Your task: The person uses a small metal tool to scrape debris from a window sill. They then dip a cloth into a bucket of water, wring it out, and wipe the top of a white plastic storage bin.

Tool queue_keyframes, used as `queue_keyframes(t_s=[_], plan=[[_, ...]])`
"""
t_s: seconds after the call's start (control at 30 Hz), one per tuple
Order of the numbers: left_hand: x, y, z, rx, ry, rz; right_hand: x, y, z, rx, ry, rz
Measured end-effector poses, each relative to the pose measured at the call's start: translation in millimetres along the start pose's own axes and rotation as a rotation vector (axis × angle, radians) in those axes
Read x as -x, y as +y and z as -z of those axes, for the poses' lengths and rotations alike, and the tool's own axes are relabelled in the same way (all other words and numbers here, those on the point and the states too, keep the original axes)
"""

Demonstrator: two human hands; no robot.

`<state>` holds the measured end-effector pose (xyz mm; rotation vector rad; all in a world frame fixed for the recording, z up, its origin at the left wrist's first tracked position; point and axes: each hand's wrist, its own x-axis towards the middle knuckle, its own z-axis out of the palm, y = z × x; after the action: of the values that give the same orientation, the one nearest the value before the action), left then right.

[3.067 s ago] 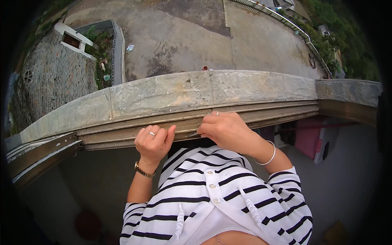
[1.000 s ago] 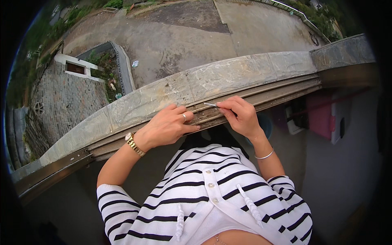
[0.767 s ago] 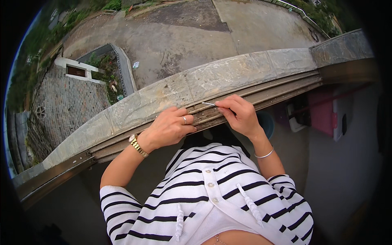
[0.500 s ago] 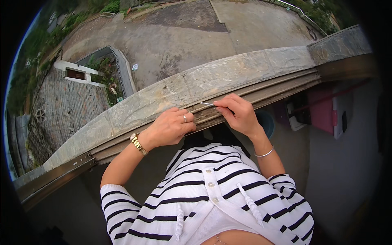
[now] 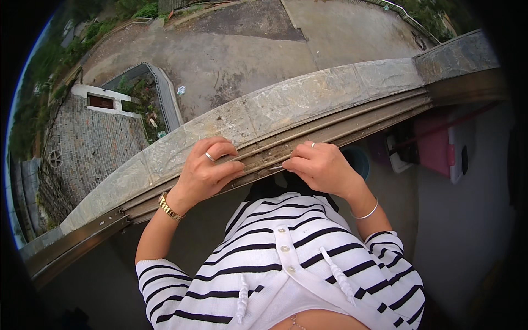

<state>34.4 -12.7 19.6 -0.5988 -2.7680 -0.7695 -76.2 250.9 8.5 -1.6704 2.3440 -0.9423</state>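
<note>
My right hand point(image 5: 322, 169) is closed in a pinch over a brown metal sliding-window track point(image 5: 379, 111). From its fingertips a thin, pale, needle-like stick point(image 5: 277, 167) points left, low along the track's grooves. Its exact kind is too small to tell. My left hand point(image 5: 202, 173) hovers at the track's left part, thumb and fingers spread apart with nothing visible between them. Dark grit lies in the grooves between the two hands. A gold watch point(image 5: 169, 207) is on my left wrist, and a bracelet point(image 5: 365, 210) circles my right.
Beyond the track runs a grey stone sill point(image 5: 324, 82), with a paved yard point(image 5: 247, 49) far below. A brick building point(image 5: 102, 143) stands at the left. Inside, to the right, are a blue-green bucket point(image 5: 356, 161) and a pink and white container point(image 5: 434, 144).
My right hand has brought the stick down and nearer, from above the sill's edge into the track. My left hand has shifted left and its fingers have spread.
</note>
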Motion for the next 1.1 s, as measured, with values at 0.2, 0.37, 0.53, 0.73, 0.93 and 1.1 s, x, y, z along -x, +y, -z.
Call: queue_keyframes(t_s=[0.2, 0.37, 0.53, 0.73, 0.93, 1.1], plan=[[19, 3, -19, -0.065, 0.002, -0.104, -3, -13, -14, 0.131, -0.014, 0.023], [20, -1, -26, -0.05, 0.043, -0.091, -12, -15, -25, 0.082, -0.041, 0.037], [11, -2, -25, -0.081, -0.011, -0.146, -16, -10, -10, -0.023, -0.07, -0.005], [-5, 4, -20, -0.139, -0.142, -0.162, -6, 7, 8, -0.168, 0.098, -0.166], [-3, -3, -26, 0.008, -0.172, -0.153, -11, 6, -3, -0.247, 0.168, -0.097], [2, -12, -38, 0.156, -0.147, -0.123, -13, 1, -1, -0.193, 0.126, -0.11]])
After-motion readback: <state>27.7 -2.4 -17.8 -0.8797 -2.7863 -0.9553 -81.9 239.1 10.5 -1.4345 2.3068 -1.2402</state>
